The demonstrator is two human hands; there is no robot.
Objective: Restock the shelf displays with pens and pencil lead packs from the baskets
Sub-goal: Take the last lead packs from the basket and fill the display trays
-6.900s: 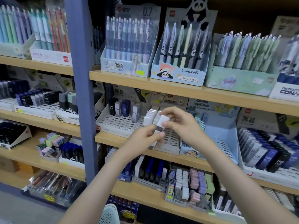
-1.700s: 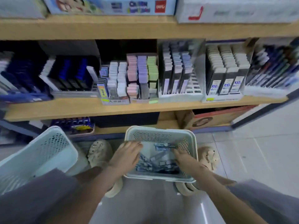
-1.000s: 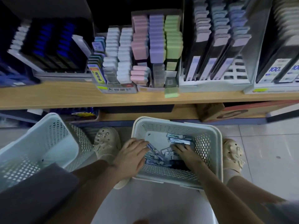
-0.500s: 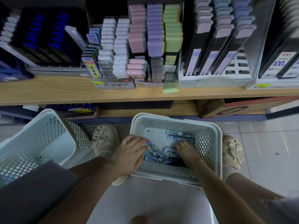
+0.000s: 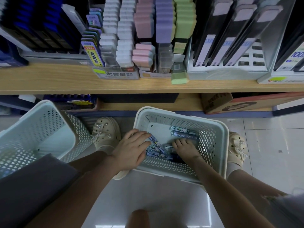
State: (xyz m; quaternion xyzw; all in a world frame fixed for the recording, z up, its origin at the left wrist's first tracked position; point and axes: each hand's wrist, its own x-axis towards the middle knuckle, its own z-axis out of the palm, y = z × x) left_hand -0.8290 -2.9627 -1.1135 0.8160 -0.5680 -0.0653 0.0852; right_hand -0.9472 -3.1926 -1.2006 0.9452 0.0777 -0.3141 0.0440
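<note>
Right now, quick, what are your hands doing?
Left hand: open, fingers flat on the blue packs in the basket.
Right hand: fingers curled among them; grip cannot be told.

Beige perforated clog shoe [image 5: 105, 134] at left, matching clog [image 5: 236, 148] at right, both on glossy pale floor tiles [image 5: 271, 145]. Brown cardboard box [image 5: 217, 102] far right.

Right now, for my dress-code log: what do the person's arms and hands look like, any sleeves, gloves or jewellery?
Both forearms are bare, no sleeves in view. The left hand and right hand wear no gloves; no rings, watch or bracelet show.
</note>
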